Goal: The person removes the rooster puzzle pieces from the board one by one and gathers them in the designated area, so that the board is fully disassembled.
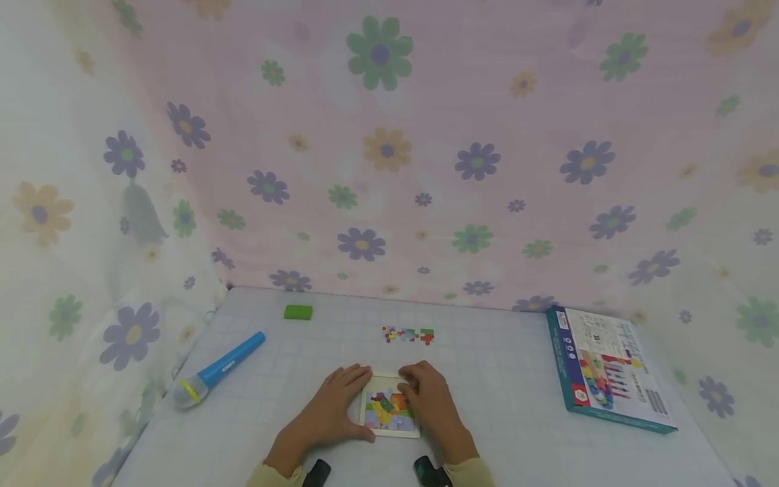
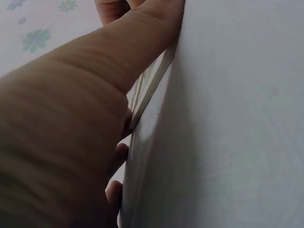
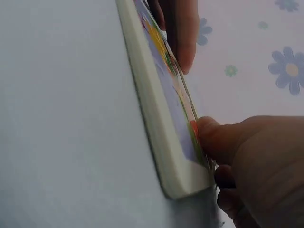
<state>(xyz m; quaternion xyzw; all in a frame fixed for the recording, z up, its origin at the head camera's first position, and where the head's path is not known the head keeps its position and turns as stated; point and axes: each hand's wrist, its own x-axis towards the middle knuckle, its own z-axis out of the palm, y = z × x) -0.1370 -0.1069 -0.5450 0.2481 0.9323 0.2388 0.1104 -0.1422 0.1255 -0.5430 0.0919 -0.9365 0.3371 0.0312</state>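
A small jigsaw puzzle (image 1: pixel 389 414) with a bright picture lies in a cream frame on the table. My left hand (image 1: pixel 331 406) holds its left side, fingers by the far corner and thumb at the near edge. In the left wrist view the thumb (image 2: pixel 147 28) covers part of the frame's edge (image 2: pixel 152 88). My right hand (image 1: pixel 435 406) grips the right side, its thumb (image 3: pixel 213 135) on the picture and its other fingers curled at the rim. Whether a loose piece lies under that thumb is hidden. Beyond the frame, several loose puzzle pieces (image 1: pixel 408 335) sit in a row.
To the left lies a blue toy microphone (image 1: pixel 231 358) with a grey head. A green block (image 1: pixel 298 312) rests at the back left. At the right is a flat printed box (image 1: pixel 615 372). Flower-patterned cloth (image 1: pixel 420 223) hangs behind the table and along its sides.
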